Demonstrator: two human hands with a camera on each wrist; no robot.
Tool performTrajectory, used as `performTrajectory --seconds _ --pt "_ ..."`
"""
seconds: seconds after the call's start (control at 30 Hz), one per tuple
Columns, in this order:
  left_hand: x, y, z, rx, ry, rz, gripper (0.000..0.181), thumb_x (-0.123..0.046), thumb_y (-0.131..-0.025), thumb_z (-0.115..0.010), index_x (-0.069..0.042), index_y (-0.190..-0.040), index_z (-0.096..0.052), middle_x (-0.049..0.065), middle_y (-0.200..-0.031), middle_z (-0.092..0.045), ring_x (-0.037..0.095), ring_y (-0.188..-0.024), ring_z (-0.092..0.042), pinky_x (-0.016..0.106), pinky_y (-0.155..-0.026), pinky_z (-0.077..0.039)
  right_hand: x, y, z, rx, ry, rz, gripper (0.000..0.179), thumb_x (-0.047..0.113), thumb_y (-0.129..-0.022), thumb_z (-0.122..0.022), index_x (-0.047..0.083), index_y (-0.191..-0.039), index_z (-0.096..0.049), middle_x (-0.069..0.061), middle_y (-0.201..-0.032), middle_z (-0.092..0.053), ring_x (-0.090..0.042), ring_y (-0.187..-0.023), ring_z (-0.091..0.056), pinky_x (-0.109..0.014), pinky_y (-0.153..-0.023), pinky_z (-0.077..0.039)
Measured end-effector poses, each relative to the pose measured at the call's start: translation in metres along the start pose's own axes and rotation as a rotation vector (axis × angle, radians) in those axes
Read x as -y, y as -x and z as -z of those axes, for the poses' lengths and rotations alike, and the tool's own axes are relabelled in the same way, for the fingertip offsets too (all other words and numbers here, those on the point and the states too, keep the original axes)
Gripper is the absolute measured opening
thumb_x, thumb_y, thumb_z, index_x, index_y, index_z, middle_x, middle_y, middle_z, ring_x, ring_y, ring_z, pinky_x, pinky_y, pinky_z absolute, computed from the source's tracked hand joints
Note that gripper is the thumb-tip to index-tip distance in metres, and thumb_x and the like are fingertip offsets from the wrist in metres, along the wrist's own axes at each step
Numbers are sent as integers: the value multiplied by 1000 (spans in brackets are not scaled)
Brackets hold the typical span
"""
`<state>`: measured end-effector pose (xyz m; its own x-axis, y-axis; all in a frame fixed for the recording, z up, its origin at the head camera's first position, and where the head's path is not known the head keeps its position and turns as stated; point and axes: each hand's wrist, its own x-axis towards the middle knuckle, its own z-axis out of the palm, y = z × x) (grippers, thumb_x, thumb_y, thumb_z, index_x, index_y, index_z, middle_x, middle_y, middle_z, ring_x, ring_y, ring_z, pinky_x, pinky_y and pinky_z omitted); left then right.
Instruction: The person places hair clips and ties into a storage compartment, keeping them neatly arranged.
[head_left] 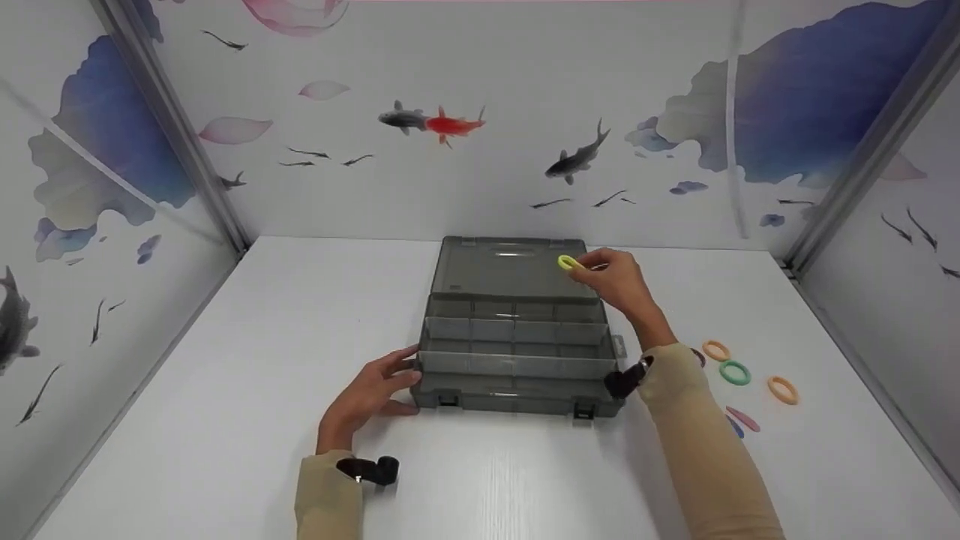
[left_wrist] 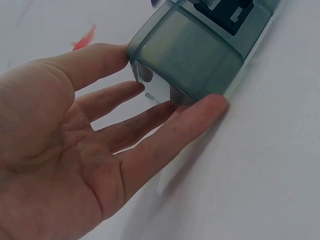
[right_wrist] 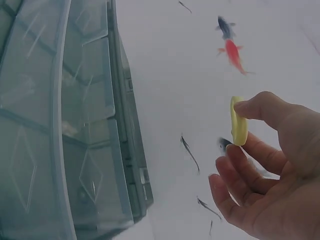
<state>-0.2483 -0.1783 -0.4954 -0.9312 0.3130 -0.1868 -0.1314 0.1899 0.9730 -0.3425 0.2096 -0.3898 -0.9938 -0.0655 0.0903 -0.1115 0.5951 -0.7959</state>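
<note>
A grey see-through compartment box (head_left: 517, 365) lies on the table with its lid (head_left: 510, 270) swung back toward the wall. At the box's left front corner, my left hand (head_left: 375, 390) touches the side with extended fingers. The left wrist view shows the fingertips (left_wrist: 212, 107) spread around that corner. My right hand (head_left: 615, 281) is raised over the right part of the lid. Between thumb and fingers it pinches a yellow hair tie (right_wrist: 239, 122), seen nearly edge-on in the right wrist view.
To the right of the box lie orange hair ties (head_left: 783, 390), a green hair tie (head_left: 735, 373), and a dark one partly hidden by the right sleeve. Nearer are a pink hair clip (head_left: 742, 418) and a blue one (head_left: 735, 427). Printed walls (head_left: 480, 180) bound the white table.
</note>
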Motion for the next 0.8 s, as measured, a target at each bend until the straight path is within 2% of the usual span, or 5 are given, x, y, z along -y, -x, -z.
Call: performTrajectory --seconds 0.27,0.43,0.6,0.8 --pt "0 1 1 1 -4 -11 64 -18 -101 -61 -12 -157 -32 24 -160 -32 46 -144 -38 46 -90 -62 29 -18 -37 69 -14 34 34 24 -94 -69 1 -118 -68 -18 -116 -68 -26 -102 -64 -33 -84 -54" --pt "1 1 2 -9 -12 -11 64 -19 -100 -61 -14 -157 -33 23 -160 -32 45 -144 -39 46 -90 -62 42 -28 -66 56 -11 71 31 17 -92 -70 -3 -115 -68 -21 -117 -67 -25 -98 -63 -30 -80 -53" --pt "2 2 3 -17 2 -4 64 -20 -100 -62 -14 -157 -34 23 -160 -32 45 -144 -38 46 -89 -62 49 -39 -96 35 3 65 33 16 -91 -70 -4 -117 -68 -21 -124 -63 -24 -98 -60 -35 -82 -55" --pt "4 1 1 -18 28 4 65 -21 -99 -64 -14 -157 -35 23 -160 -32 46 -143 -39 45 -87 -63 56 -40 -125 86 28 54 35 19 -92 -70 -2 -121 -67 -21 -133 -58 -28 -106 -60 -41 -90 -56"
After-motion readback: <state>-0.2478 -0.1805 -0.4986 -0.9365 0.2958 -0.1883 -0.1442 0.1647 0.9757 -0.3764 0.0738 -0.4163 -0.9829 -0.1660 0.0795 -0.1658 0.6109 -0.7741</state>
